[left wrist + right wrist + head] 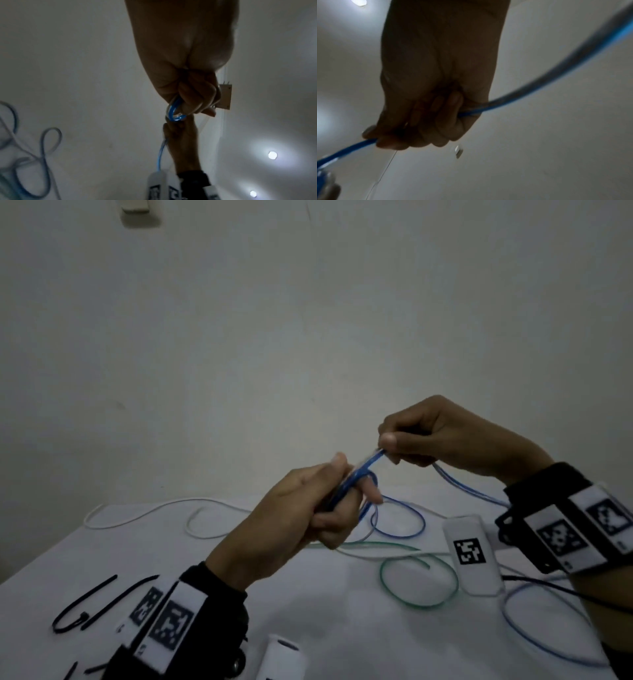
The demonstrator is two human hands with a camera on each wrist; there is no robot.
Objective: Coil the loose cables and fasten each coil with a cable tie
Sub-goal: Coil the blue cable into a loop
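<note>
Left hand point(301, 508) curled round small loops of blue cable point(399, 517), raised above counter point(308, 628) middle; right hand point(442, 436) pinched next stretch between thumb and forefinger, close beside left, knuckles up; rest of blue cable trailed in loose loops toward right edge; judged light, springy, slick, so best gripped at loop crossing; green cable point(419, 580) uncoiled; black cable ties point(85, 604) near left front corner.

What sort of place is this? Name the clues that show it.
Probably a plain indoor room used as a makeshift workspace: a bare wall with a switch, ceiling lights, and a white-covered table strewn with cables and ties.
</note>
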